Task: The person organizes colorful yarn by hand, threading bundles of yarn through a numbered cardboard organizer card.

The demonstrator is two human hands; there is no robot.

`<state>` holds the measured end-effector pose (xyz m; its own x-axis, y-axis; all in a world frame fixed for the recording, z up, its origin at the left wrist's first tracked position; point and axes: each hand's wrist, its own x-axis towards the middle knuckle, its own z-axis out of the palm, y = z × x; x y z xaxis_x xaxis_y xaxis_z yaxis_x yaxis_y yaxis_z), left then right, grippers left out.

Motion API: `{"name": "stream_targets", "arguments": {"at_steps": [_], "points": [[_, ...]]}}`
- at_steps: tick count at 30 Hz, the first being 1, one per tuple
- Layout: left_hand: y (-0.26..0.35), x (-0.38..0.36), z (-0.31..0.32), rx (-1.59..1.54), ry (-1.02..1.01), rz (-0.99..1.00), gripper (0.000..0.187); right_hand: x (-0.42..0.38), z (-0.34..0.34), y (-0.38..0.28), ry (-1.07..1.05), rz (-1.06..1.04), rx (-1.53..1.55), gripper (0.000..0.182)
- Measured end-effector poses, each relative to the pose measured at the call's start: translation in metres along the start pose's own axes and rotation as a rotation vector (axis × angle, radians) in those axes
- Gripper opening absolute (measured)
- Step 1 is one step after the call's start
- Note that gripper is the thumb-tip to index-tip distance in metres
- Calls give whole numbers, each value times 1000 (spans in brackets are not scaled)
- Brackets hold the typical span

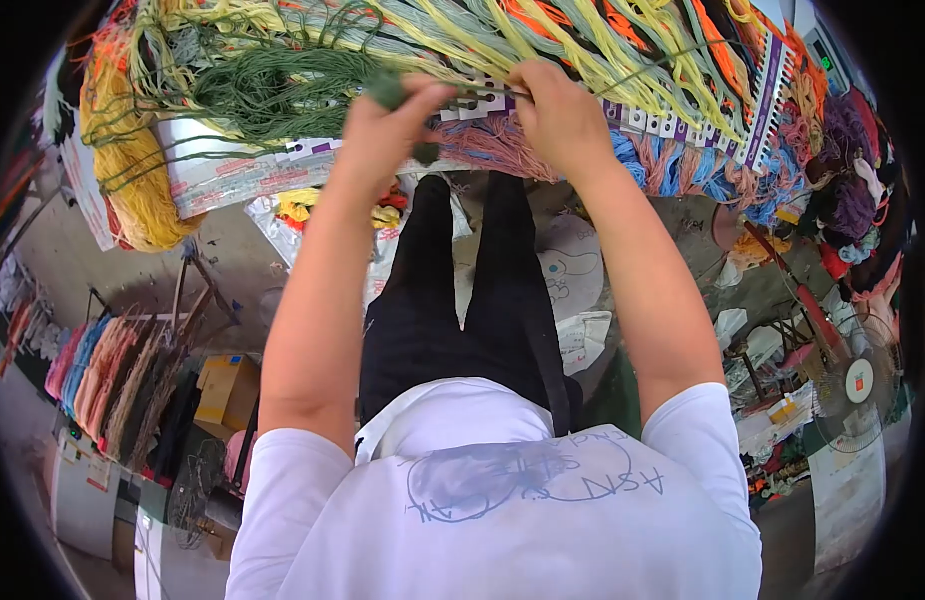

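My left hand (382, 135), slightly blurred, is closed around a dark green yarn bunch (387, 90), with part of it showing below the fingers. Between my hands runs a dark green strand, pinched at its other end by my right hand (562, 115). Both hands are over white and purple cards (632, 119) with holes along their edges. Loose dark green yarn (272, 90) lies in a heap left of my left hand. Yellow and pale green skeins (572, 50) spread behind my right hand. Pink yarn (492, 148) hangs below the cards, between the hands.
A yellow skein (137, 150) hangs over the table's left end. Blue yarn (637, 160) and purple yarn (850, 140) are to the right. Lower down are a rack of coloured skeins (107, 375), a cardboard box (227, 390) and a fan (857, 382).
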<state>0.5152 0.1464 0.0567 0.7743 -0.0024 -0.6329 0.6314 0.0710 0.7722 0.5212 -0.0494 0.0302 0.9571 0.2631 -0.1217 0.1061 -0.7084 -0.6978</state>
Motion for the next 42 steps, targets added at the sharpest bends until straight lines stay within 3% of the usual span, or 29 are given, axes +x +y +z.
{"name": "stream_targets", "arguments": {"at_steps": [3, 4, 7, 8, 10, 12, 13, 14, 15, 17, 18, 21, 23, 25, 26, 32, 42], "points": [[27, -15, -79, -331, -119, -94, 22, 2, 12, 22, 7, 36, -42, 14], [33, -19, -113, -494, -40, -81, 16, 0, 13, 20, 13, 40, -39, 14], [76, -12, -218, -528, 36, 113, 10, 3, 11, 13, 45, 101, -29, 12], [96, -14, -224, -539, 134, 158, 15, 3, 11, 13, 52, 97, -27, 12], [134, -19, -206, -223, 401, 197, 20, 5, 10, 12, 46, 131, -2, 10], [131, -14, -201, 194, 576, 456, 25, -1, 5, -1, 122, 136, 82, 10], [141, -22, -155, 137, 715, 417, 28, -5, -1, -11, 192, 145, 165, 10], [125, -25, -166, 293, 546, 366, 31, -11, -4, -24, 246, 194, 237, 13], [130, -39, -116, 44, 445, 282, 34, -14, -14, -44, 249, 220, 321, 13], [117, -61, -65, -123, -58, 113, 45, -21, -38, -83, 208, 248, 554, 16], [124, -81, -24, -432, -159, -33, 46, -23, -50, -101, 176, 198, 640, 17], [118, -101, 20, -624, -448, -148, 48, -27, -84, -140, 26, 182, 814, 18], [121, -106, 34, -608, -449, -127, 50, -31, -98, -140, -44, 219, 882, 16], [126, -109, 42, -687, -490, -189, 50, -33, -106, -135, -135, 350, 1156, 14], [127, -109, 44, -693, -495, -194, 51, -35, -108, -135, -94, 330, 1212, 12], [134, -109, 54, -679, -588, -201, 61, -40, -129, -127, -134, 317, 1157, 13], [132, -107, 71, -711, -536, -220, 60, -40, -149, -110, -147, 406, 1335, 12]]}}
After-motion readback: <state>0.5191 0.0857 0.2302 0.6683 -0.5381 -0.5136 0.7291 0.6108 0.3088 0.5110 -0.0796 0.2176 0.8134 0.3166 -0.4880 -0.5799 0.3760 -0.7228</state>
